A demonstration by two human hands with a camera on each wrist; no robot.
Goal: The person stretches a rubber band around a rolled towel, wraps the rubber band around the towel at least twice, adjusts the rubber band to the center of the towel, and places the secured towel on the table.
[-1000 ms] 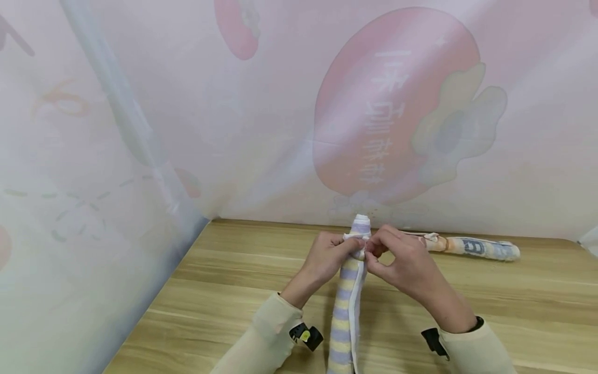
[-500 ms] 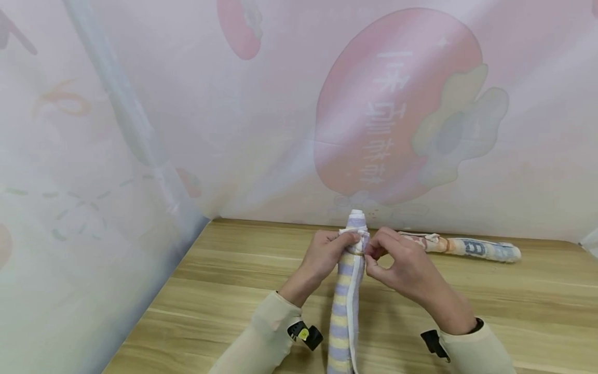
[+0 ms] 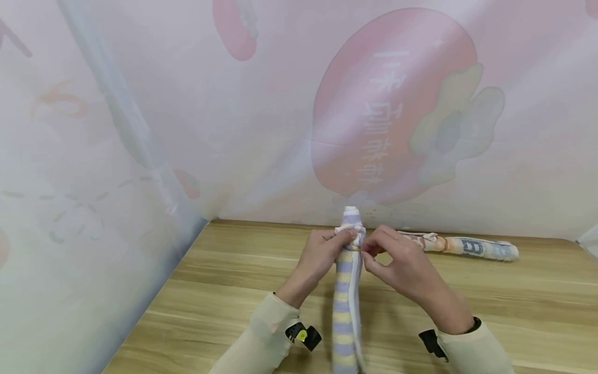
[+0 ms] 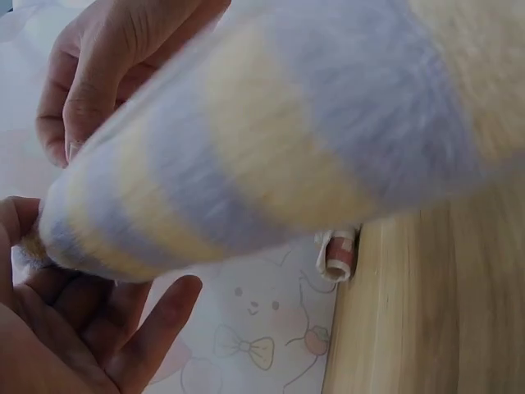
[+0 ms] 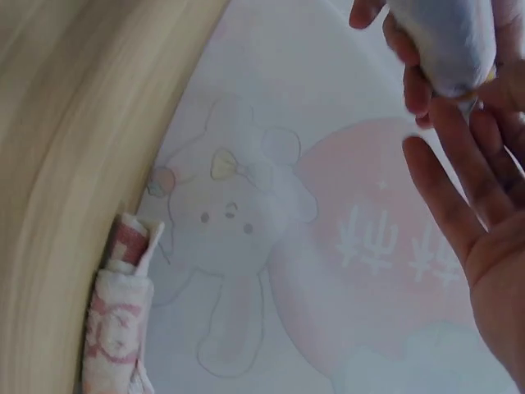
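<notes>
Item: rolled striped towel (image 3: pixel 347 291), lilac and yellow, held near the middle of the wooden table (image 3: pixel 224 291); we pinch its far end with our left hand (image 3: pixel 322 254) and right hand (image 3: pixel 402 265), fingers clamped together on it. Far right against the printed backdrop (image 3: pixel 233 114) lies a second rolled towel (image 3: pixel 467 246), well apart. Our hands hide the first roll's far neck.

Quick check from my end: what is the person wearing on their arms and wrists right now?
Both arms wear long cream sleeves: left sleeve, right sleeve. A small black device is strapped at each cuff; the left device shows a yellow mark, the right device looks plain black. The left hand and right hand are bare, without gloves.
</notes>
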